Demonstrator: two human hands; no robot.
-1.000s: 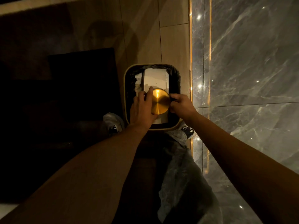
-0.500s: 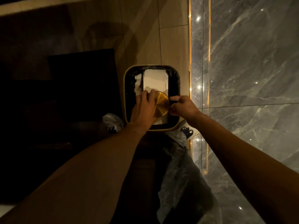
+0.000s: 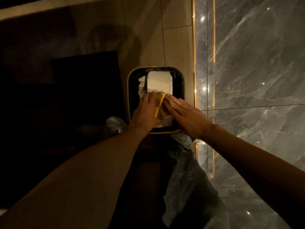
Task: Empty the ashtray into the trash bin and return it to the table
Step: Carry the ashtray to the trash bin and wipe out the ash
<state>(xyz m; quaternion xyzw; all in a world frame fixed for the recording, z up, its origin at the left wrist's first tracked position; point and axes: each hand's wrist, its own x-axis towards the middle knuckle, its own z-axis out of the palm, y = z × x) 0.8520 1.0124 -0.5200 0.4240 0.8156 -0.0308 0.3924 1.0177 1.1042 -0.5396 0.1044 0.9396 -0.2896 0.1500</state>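
Darkness covers the left, where one black square shape lies on the tan floor tiles. One rounded-rectangle trash bin with a black liner holds a white flat box and crumpled paper. Over it the left hand curls around the edge of a round, brushed-gold ashtray, tilted on edge. The right hand, fingers straight and flat, touches its face. Grey veined marble fills the right.
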